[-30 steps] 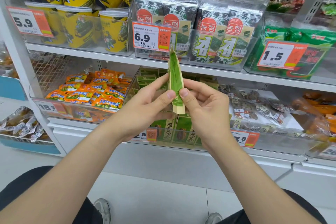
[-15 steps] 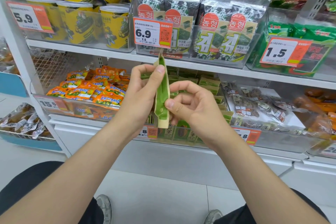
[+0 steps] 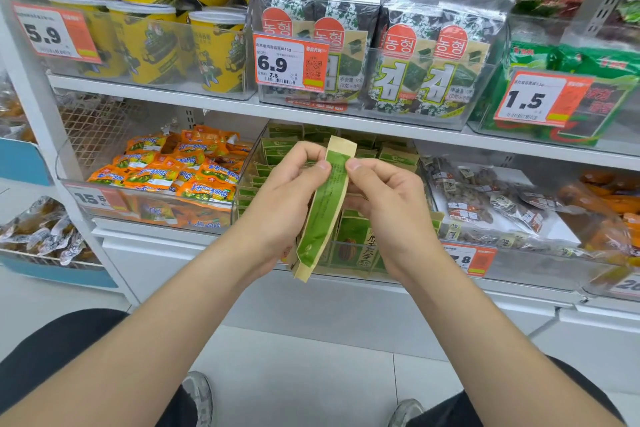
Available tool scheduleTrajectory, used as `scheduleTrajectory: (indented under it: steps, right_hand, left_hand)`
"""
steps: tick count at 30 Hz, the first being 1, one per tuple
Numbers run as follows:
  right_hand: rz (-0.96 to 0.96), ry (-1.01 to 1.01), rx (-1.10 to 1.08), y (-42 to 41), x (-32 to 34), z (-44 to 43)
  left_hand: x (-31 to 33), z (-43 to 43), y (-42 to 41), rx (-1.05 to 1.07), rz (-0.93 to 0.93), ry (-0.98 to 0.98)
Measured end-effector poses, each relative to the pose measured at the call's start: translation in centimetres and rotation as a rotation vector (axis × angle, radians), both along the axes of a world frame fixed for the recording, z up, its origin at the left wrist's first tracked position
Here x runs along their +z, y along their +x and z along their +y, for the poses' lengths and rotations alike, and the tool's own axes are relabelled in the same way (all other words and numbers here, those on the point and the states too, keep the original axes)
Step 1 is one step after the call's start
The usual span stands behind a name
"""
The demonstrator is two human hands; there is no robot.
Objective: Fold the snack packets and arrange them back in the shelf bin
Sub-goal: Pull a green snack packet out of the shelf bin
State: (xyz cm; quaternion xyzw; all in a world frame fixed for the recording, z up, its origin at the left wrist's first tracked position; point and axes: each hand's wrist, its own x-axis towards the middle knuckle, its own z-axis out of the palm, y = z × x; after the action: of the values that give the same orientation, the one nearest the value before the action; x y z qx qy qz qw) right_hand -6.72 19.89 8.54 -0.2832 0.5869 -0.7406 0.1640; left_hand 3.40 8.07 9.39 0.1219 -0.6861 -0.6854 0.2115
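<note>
A green and tan snack packet [image 3: 323,211], folded lengthwise into a narrow strip, stands almost upright in front of the lower shelf. My left hand [image 3: 280,204] pinches its upper left edge with thumb and fingers. My right hand [image 3: 388,204] pinches the upper right edge, thumb on the front. Behind the hands a clear shelf bin [image 3: 246,204] holds several matching green packets [image 3: 284,149] standing in rows.
Left of the bin lies a bin of orange packets [image 3: 173,170]; right of it, dark nut packets [image 3: 485,204]. The upper shelf [image 3: 214,104] carries yellow cups [image 3: 214,45], seaweed packs [image 3: 398,55] and price tags [image 3: 289,61]. White floor and my shoes lie below.
The packet has turned from edge-on to showing its printed green face. Both hands have shifted to pinch its upper part, and the view has tilted down slightly.
</note>
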Motion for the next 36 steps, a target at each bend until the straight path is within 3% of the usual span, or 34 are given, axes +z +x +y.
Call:
scheduleTrajectory:
  steps: [6, 11, 17, 23, 28, 33, 35, 36]
  right_hand:
    - [0.038, -0.016, 0.028, -0.1, 0.4, 0.3]
    - [0.267, 0.105, 0.109, -1.9, 0.1, 0.7]
    - [0.333, 0.077, -0.011, -1.9, -0.3, 0.6]
    - [0.44, 0.124, -0.25, -2.2, -0.4, 0.2]
    - [0.595, 0.219, -0.321, -1.5, 0.0, -0.1]
    - [0.27, 0.245, 0.127, -1.0, 1.2, 0.4]
    - [0.351, 0.282, 0.071, -0.8, 1.0, 0.1]
    - [0.443, 0.317, -0.03, -0.8, 0.9, -0.2]
  left_hand:
    - [0.1, -0.5, 0.2, -0.105, 0.006, 0.101]
    - [1.1, -1.2, 1.2, -0.241, -0.053, 0.173]
    - [0.5, -1.5, 1.7, -0.264, -0.139, 0.089]
    - [0.2, -3.0, 2.1, -0.289, -0.147, -0.228]
    - [-0.2, -3.5, 2.4, -0.178, -0.107, -0.322]
    - [-0.4, -5.4, 2.7, -0.012, -0.034, -0.243]
    - [-0.1, -6.5, 3.1, 0.046, -0.082, -0.215]
    - [-0.3, -7.2, 3.2, 0.117, -0.135, -0.322]
